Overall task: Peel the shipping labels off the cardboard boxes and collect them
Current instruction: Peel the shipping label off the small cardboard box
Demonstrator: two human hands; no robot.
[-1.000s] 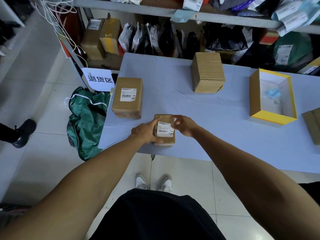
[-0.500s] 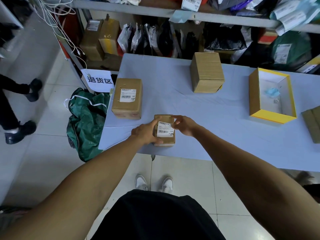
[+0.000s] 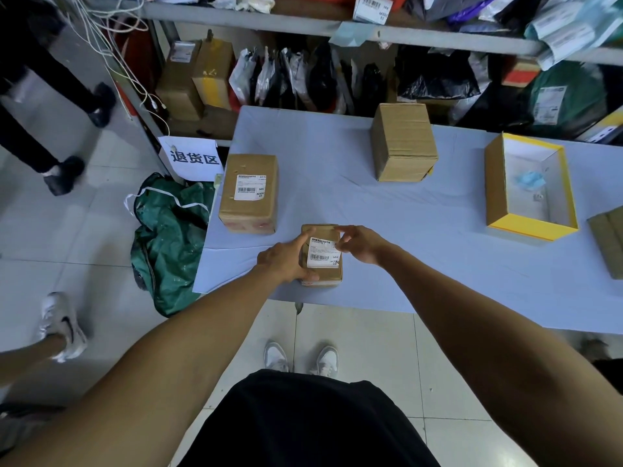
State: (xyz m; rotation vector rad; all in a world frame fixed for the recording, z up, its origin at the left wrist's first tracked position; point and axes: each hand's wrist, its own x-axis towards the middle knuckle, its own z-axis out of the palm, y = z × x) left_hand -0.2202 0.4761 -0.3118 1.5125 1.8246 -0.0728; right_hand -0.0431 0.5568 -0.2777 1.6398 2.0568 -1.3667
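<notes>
Right now, from the head view, the person is standing at the near edge of the surface point(image 3: 387, 214) and working on the small box point(image 3: 322, 276) sitting just in front of them. The left hand point(image 3: 286, 261) is wrapping its grip around the box's left side, thumb along the near face and forefinger lying over the top edge, steadying it. The right hand point(image 3: 359, 244) is pinching at the far right corner of the shipping label point(image 3: 322, 252), which is lying mostly flat on the lid. Doing this well, I'd say, means lifting that corner low and slow, pulling back across the label rather than straight up, so the paper isn't tearing. A second labelled box point(image 3: 249, 193) is waiting just to the left, a plain box point(image 3: 404, 143) is standing farther back, and the open yellow-rimmed box point(image 3: 532, 227) is sitting well off to the right.
</notes>
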